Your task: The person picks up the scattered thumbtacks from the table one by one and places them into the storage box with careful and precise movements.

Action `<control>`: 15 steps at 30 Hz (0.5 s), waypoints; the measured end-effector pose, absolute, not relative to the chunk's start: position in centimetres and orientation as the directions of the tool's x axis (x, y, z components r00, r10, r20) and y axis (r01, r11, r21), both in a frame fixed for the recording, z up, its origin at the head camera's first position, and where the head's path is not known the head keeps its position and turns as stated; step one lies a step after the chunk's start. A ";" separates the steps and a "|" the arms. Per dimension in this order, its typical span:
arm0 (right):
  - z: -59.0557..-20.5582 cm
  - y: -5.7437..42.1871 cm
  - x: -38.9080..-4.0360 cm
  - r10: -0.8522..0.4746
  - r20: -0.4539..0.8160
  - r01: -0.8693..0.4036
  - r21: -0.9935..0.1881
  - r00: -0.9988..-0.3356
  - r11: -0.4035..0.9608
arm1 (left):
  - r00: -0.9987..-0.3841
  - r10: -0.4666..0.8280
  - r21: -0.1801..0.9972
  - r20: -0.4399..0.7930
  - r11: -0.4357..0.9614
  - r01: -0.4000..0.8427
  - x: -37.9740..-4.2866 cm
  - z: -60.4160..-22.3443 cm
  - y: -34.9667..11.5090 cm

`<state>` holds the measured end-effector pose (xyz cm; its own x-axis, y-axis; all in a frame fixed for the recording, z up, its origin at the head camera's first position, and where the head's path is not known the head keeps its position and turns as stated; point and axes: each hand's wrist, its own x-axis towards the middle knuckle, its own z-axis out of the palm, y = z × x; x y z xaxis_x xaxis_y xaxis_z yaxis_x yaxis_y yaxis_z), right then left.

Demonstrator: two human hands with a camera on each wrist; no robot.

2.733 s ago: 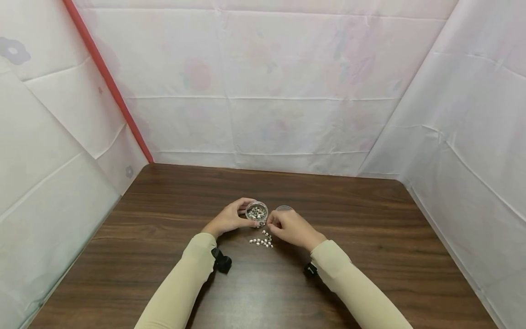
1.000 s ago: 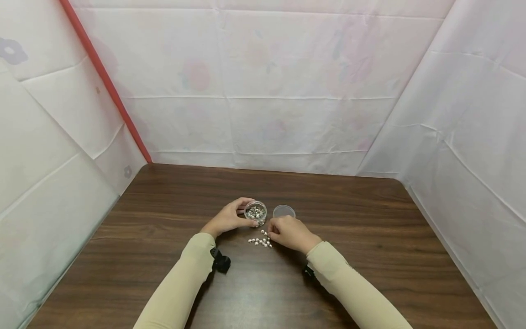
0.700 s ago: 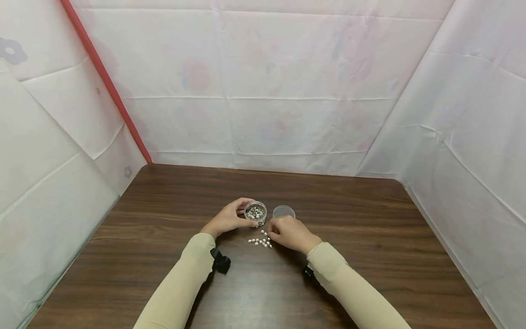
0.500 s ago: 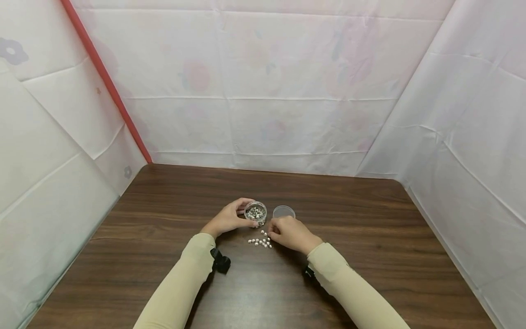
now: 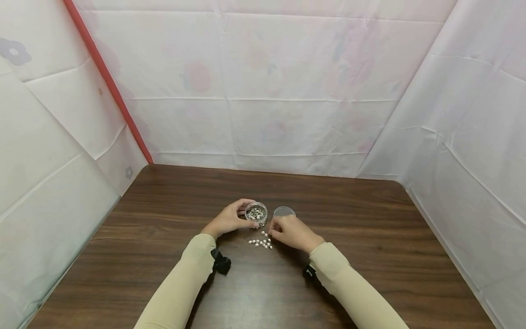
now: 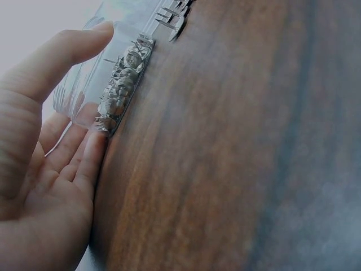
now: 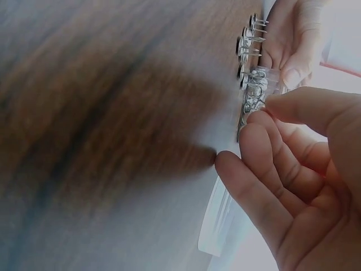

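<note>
Around a clear round jar [image 5: 256, 212] curls my left hand [image 5: 229, 219], thumb on the near side and fingers on the far side. Silver thumbtacks [image 6: 125, 84] fill its bottom, as the left wrist view shows. Loose thumbtacks [image 5: 261, 242] lie on the table in front of the jar, pins up in the right wrist view. My right hand [image 5: 293, 233] is down just right of them. Its thumb and index finger [image 7: 256, 135] pinch together at a thumbtack's round head; the pin is hidden between the fingertips. The other fingers are loosely bent.
A clear round lid [image 5: 284, 212] lies on the table just behind my right hand, partly covered by it. The brown wooden table [image 5: 349, 205] is bordered by white patterned sheets [image 5: 255, 82] at the back and sides. A red strip [image 5: 108, 82] runs down the back-left corner.
Since the earliest frame my right hand has drawn from beside the jar a little toward me, down to the loose thumbtacks, uncovering more of the lid. Lately it hardly moves. My left hand stays put.
</note>
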<state>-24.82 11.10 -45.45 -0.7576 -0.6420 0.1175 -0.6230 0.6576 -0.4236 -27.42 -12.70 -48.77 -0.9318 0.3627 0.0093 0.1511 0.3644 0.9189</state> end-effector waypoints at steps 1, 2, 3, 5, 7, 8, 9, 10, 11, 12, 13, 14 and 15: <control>-45.4 11.1 -24.9 -0.641 0.119 -0.623 -0.423 -0.758 0.658 | -0.933 0.360 0.919 0.008 0.365 0.149 -27.4 -48.8 -12.7; -45.4 11.1 -24.9 -0.641 0.122 -0.624 -0.422 -0.758 0.658 | -0.934 0.358 0.919 0.004 0.367 0.144 -27.4 -48.8 -12.7; -45.4 11.1 -25.0 -0.639 0.123 -0.623 -0.422 -0.759 0.659 | -0.935 0.356 0.919 -0.001 0.369 0.140 -27.4 -48.7 -12.7; -45.3 11.1 -25.0 -0.637 0.136 -0.624 -0.430 -0.759 0.653 | -0.935 0.354 0.919 -0.009 0.372 0.132 -27.4 -48.7 -12.7; -45.1 11.1 -25.1 -0.627 0.147 -0.619 -0.439 -0.765 0.651 | -0.935 0.354 0.920 -0.016 0.372 0.125 -27.3 -48.7 -12.7; -45.0 11.0 -25.1 -0.621 0.151 -0.613 -0.445 -0.770 0.653 | -0.934 0.356 0.921 -0.018 0.371 0.123 -27.3 -48.7 -12.7; -44.9 11.0 -25.1 -0.613 0.154 -0.607 -0.450 -0.775 0.654 | -0.933 0.359 0.922 -0.017 0.367 0.125 -27.3 -48.7 -12.7; -44.8 11.0 -25.1 -0.607 0.159 -0.603 -0.454 -0.779 0.656 | -0.932 0.361 0.923 -0.015 0.363 0.125 -27.3 -48.7 -12.8; -44.7 10.9 -25.1 -0.599 0.158 -0.596 -0.456 -0.785 0.661 | -0.932 0.363 0.925 -0.013 0.358 0.127 -27.3 -48.7 -12.8; -44.6 10.9 -25.2 -0.595 0.158 -0.592 -0.462 -0.788 0.661 | -0.931 0.364 0.925 -0.011 0.357 0.129 -27.3 -48.7 -12.8; -44.5 10.8 -25.2 -0.591 0.162 -0.590 -0.463 -0.790 0.661 | -0.931 0.365 0.926 -0.008 0.355 0.131 -27.4 -48.7 -12.8; -44.4 10.8 -25.2 -0.587 0.166 -0.588 -0.466 -0.792 0.661 | -0.930 0.366 0.925 -0.007 0.355 0.133 -27.4 -48.8 -12.8; -44.3 10.7 -25.3 -0.584 0.174 -0.589 -0.466 -0.793 0.660 | -0.930 0.367 0.925 -0.007 0.355 0.133 -27.4 -48.8 -12.8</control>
